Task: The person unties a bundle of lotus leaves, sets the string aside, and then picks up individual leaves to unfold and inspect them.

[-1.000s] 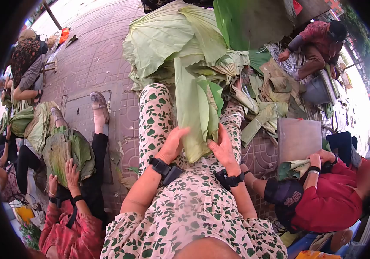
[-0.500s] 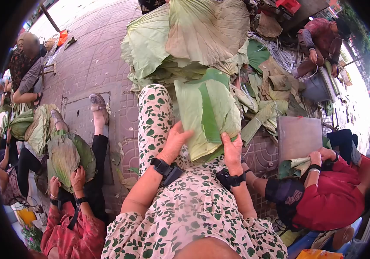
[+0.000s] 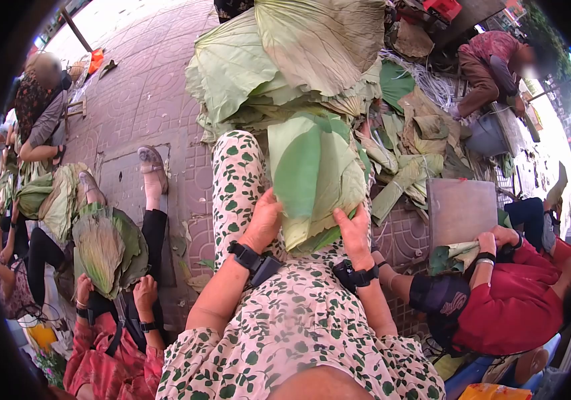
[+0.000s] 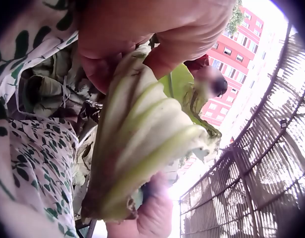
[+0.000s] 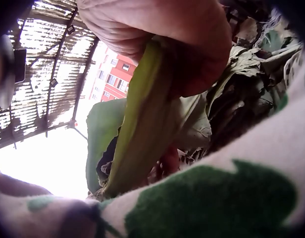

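Over the wearer's lap, both hands hold a folded pale-green lotus leaf (image 3: 329, 180), with a darker green flap lying across its left part. My left hand (image 3: 265, 220) grips its lower left edge. In the left wrist view that hand (image 4: 157, 34) pinches the ribbed, pale underside of the leaf (image 4: 137, 139) between thumb and fingers. My right hand (image 3: 354, 233) pinches the lower right edge, thumb on top. Close up in the right wrist view, the right hand (image 5: 167, 39) has its fingers curled round the folded edge of the leaf (image 5: 142, 114).
Beyond the knees lies a heap of large dried lotus leaves (image 3: 232, 73). Leaf scraps and rolled leaves (image 3: 409, 183) lie to the right, near a grey bucket (image 3: 487, 137) and a board (image 3: 462, 212). People sit on both sides; one at left holds a leaf (image 3: 105, 250).
The leaf in my hands has gone from a narrow fold to a broad spread, its green flap now turned to the left. A brownish leaf has come to lie on the heap beyond.
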A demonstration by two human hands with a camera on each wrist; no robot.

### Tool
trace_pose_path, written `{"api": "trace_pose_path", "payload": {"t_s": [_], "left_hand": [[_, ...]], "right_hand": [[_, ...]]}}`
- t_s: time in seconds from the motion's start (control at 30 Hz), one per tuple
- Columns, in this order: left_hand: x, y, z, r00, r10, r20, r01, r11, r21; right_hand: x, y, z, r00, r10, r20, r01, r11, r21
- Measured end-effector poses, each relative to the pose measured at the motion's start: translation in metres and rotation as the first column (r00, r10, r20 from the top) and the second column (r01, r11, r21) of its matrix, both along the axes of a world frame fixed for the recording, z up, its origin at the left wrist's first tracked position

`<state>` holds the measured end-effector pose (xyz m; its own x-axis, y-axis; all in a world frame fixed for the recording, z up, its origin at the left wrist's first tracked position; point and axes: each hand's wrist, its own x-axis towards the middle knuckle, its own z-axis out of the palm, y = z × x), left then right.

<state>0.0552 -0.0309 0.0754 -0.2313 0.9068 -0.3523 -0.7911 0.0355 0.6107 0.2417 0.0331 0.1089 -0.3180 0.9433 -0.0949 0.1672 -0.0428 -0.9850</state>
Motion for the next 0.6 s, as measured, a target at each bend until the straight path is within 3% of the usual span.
{"api": "trace_pose_path", "payload": {"t_s": [0.07,0.2,0.4,0.5,0.57,0.6], "left_hand": [[0.0,0.001,-0.003,0.99,-0.036,-0.134,0.037,0.999,0.002],[0.003,0.0,0.006,0.973,-0.087,-0.212,0.081,0.996,-0.037],[0.006,0.001,0.004,0.904,-0.109,-0.414,0.086,0.994,-0.074],[0.008,0.005,0.001,0.829,-0.056,-0.556,0.03,0.998,-0.056],[0.008,0.007,-0.001,0.711,-0.071,-0.7,0.02,0.997,-0.081],[0.007,0.005,-0.002,0.711,-0.071,-0.699,0.02,0.997,-0.081]], "right_hand": [[-0.001,-0.001,-0.002,0.999,-0.024,-0.042,0.023,1.0,-0.02],[-0.005,0.0,-0.007,0.978,-0.082,-0.193,0.07,0.995,-0.065],[-0.005,-0.003,0.0,0.976,-0.09,-0.2,0.079,0.995,-0.065],[-0.005,-0.003,-0.005,0.967,-0.088,-0.241,0.077,0.995,-0.057],[-0.003,-0.002,-0.009,0.971,-0.073,-0.228,0.067,0.997,-0.034],[-0.003,-0.001,-0.01,0.975,-0.058,-0.216,0.057,0.998,-0.013]]}}
